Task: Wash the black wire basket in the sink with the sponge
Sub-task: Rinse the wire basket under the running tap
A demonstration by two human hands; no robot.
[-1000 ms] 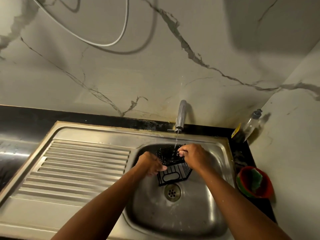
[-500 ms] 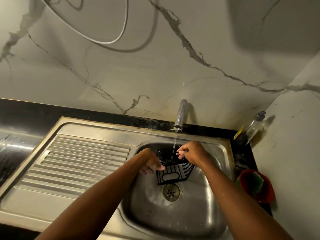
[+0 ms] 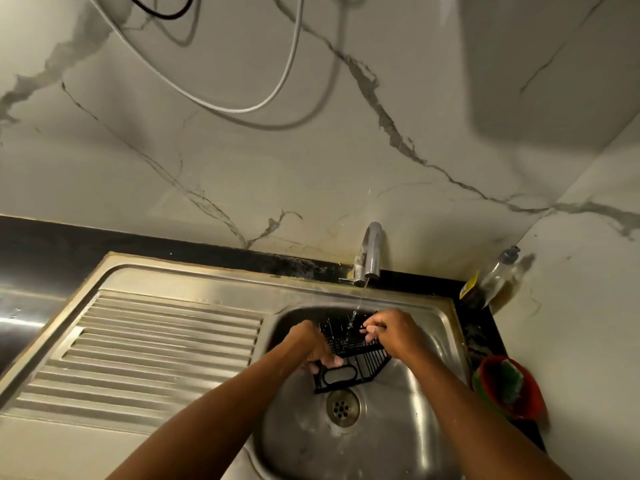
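Two hands on black wire basket in sink, under running tap: left hand grips near edge, right hand pinches rim. Sponge idle in red bowl; scrubbing apparently outstanding.

No text, brand, number or sign can be read. A yellow label is carried by the clear bottle that stands to the right of the tap, against the wall, but whatever is printed on it is too small and too blurred to be made out
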